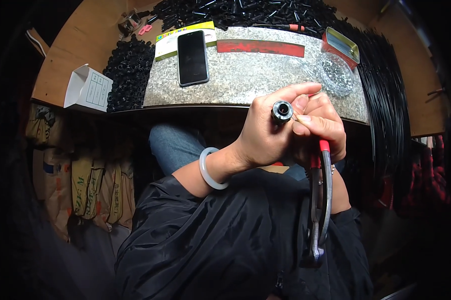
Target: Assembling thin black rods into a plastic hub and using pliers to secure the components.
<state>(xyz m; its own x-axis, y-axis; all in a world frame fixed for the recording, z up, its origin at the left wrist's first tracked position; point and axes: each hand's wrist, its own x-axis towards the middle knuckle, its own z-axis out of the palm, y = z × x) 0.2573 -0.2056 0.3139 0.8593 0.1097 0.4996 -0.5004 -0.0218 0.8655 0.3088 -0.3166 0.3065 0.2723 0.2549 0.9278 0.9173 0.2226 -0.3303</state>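
My left hand (261, 137), with a pale bangle on its wrist, is closed round a black cylindrical tube (282, 111). The tube's round open end faces up and shows a hollow centre. Close against it, my right hand (329, 122) grips a pair of pliers (327, 192) with red handles. The metal jaws hang down in front of my dark clothing. The right thumb and fingertip meet beside the tube; whatever is pinched there is too small to make out.
On the speckled board (255, 70) lie a phone (192, 57), a red strip (260, 47), a red tin (341, 46) and a clear dish of small parts (335, 75). Black parts (130, 70) heap at left; long black rods (390, 90) lie right. A white box (89, 87) stands left.
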